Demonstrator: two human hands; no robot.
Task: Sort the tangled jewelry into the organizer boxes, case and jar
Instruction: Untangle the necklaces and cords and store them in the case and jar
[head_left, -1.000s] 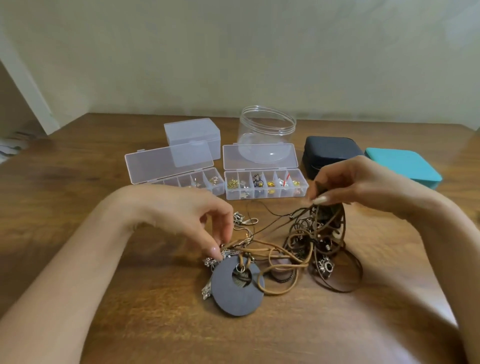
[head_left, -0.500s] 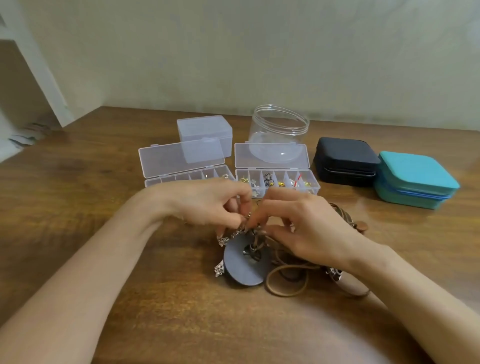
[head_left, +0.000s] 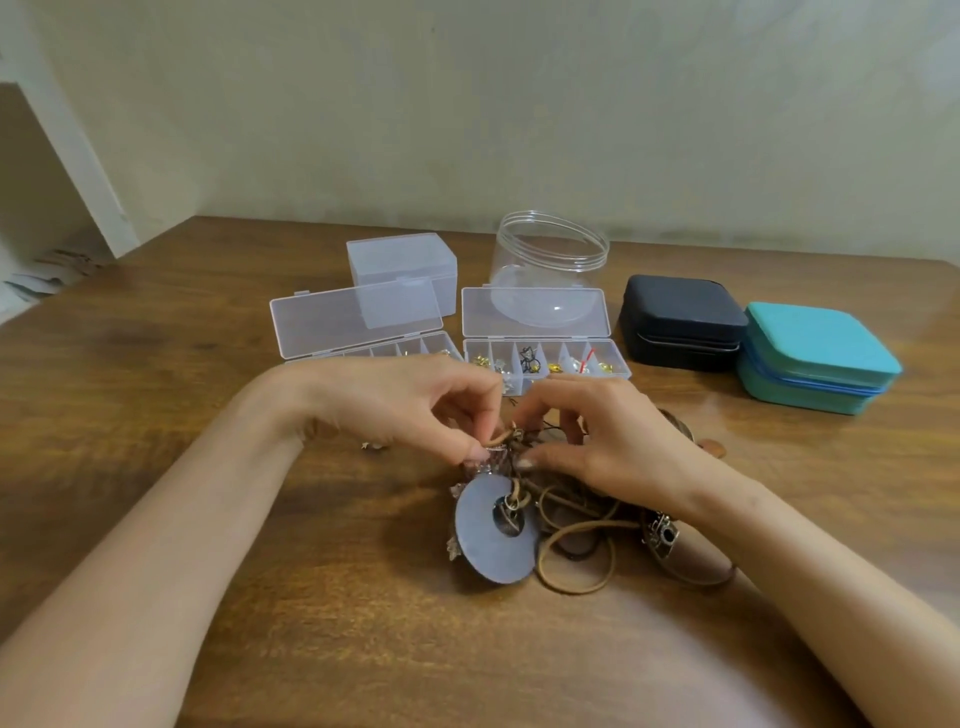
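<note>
We pinch tan cord loop (head_left: 501, 440) between left hand (head_left: 415, 410) thumb and forefinger. Right hand (head_left: 602, 441) fingers curl onto dark cords of tangle (head_left: 566, 519), fingertips almost meeting left's. Tangle lies under and on near side of both hands, grey disc pendant (head_left: 491, 538) below left fingertips.

Step, we judge: freeing one knot. Left anchors loop, right teases out single strand. Small pulls, no yanking, since charms may snag. Open organizer box (head_left: 621, 366) just beyond hands, jar (head_left: 550, 254) behind it.

text: none legible — labels: none — numbers: none
</note>
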